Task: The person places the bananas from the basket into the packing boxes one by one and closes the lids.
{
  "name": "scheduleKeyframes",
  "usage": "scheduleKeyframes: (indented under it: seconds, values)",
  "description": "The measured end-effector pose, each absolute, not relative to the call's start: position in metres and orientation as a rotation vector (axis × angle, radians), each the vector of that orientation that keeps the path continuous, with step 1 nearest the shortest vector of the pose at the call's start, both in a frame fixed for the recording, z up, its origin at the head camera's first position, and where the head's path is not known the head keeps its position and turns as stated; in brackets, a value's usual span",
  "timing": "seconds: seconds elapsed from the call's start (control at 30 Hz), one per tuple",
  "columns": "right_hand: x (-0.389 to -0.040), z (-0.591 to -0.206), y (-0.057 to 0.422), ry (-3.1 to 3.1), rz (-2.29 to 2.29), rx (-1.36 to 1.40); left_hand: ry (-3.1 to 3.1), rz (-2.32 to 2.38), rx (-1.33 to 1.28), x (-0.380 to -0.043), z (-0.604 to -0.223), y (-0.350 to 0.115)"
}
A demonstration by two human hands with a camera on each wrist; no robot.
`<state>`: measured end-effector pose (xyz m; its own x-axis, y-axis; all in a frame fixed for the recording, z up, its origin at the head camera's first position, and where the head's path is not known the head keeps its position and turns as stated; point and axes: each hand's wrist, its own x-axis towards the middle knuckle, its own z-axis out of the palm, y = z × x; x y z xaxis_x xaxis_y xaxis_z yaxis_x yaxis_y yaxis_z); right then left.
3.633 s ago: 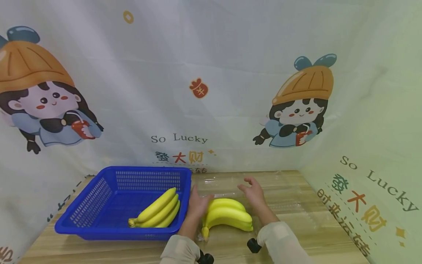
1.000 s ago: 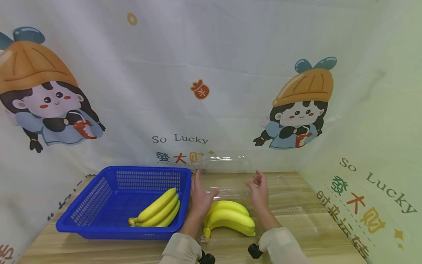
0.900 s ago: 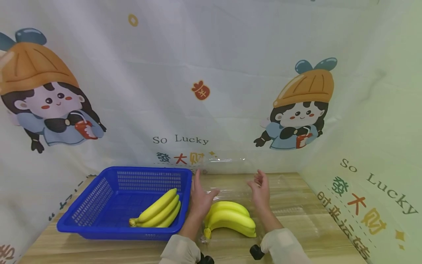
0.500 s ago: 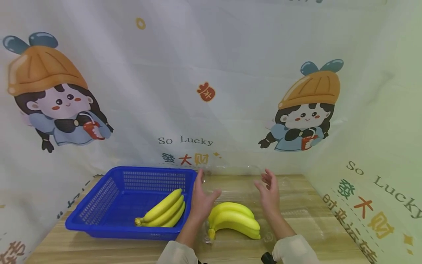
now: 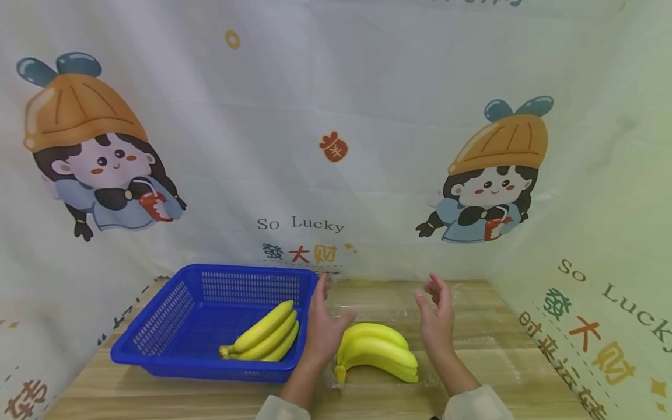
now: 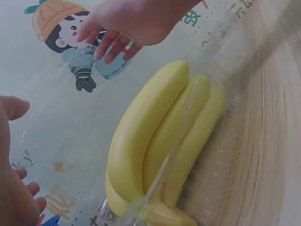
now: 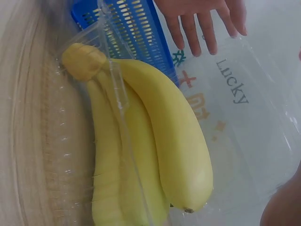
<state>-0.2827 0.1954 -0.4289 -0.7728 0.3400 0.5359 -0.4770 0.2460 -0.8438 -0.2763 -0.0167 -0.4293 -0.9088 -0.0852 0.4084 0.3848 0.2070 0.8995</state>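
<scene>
A bunch of yellow bananas (image 5: pixel 375 347) lies in a hinged clear plastic box (image 6: pixel 162 172) on the table, its stem end toward the left front. The transparent lid is raised behind the bananas; its outline is faint. My left hand (image 5: pixel 324 329) is at the lid's left side, fingers straight and thumb spread, as the right wrist view shows. At the lid's other side is my right hand (image 5: pixel 437 315), fingers loosely bent by a clear corner in the left wrist view. Whether the fingertips press on the plastic is hard to tell.
A blue perforated basket (image 5: pixel 157 361) stands close on the left with another bunch of bananas (image 5: pixel 265 335) in it. More clear plastic packaging (image 5: pixel 488 350) lies on the wooden table (image 5: pixel 210 402) at the right. A printed curtain (image 5: pixel 383 192) hangs behind and at the sides.
Between 3.6 and 1.0 seconds ago the lid came up from the table behind the bananas. Since then its top edge has dropped lower in view. The head view has shifted slightly.
</scene>
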Motion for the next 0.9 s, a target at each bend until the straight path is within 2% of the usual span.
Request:
scheduleKeyframes:
  seconds: [0.17,0.7,0.9]
  values:
    - [-0.274,-0.431,0.196,-1.858,1.525,0.170,-2.131,-1.725,-0.265,-0.267,-0.429,-0.018]
    - [-0.234,-0.436,0.204,-1.928,1.489,0.075,-2.141,-1.808,-0.275,-0.240,-0.440,-0.021]
    - [-0.236,-0.454,0.208,-1.922,1.474,0.085,-2.121,-1.799,-0.283,-0.232,-0.448,-0.023]
